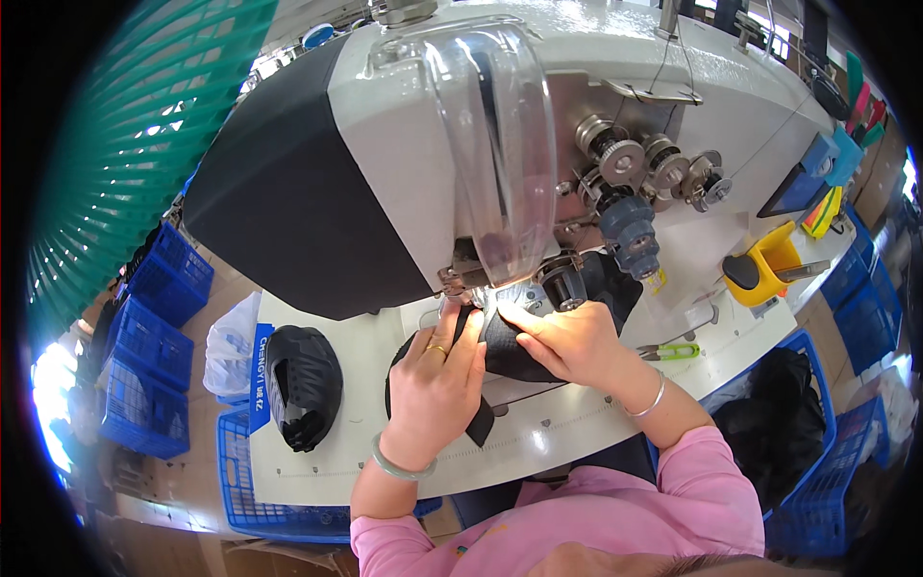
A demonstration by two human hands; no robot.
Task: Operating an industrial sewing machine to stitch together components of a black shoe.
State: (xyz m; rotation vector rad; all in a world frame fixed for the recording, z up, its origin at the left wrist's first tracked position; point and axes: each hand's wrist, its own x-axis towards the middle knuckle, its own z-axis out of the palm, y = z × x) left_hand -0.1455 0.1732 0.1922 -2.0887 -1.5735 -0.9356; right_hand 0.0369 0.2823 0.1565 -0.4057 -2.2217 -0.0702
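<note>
Under the head of a white sewing machine (pixel 399 173) lies a black shoe upper (pixel 514 358), its lit part close to the needle area. My left hand (pixel 435 383), with a ring and a bangle, grips its left side, fingers pointing at the needle area. On the other side my right hand (pixel 575 344) pinches the upper between thumb and curled fingers. The machine's parts and my fingertips partly hide the stitching spot. To the left on the white table (pixel 370 462), another black shoe upper (pixel 306 385) stands apart from my hands.
Green-handled snips (pixel 670 352) lie right of my right hand. Beyond them stands a yellow holder (pixel 764 267). Blue baskets (pixel 279 510) flank the table, one at right with black material (pixel 779 413). A clear guard (pixel 495 144) hangs above my hands; a green fan cover (pixel 144 125) is upper left.
</note>
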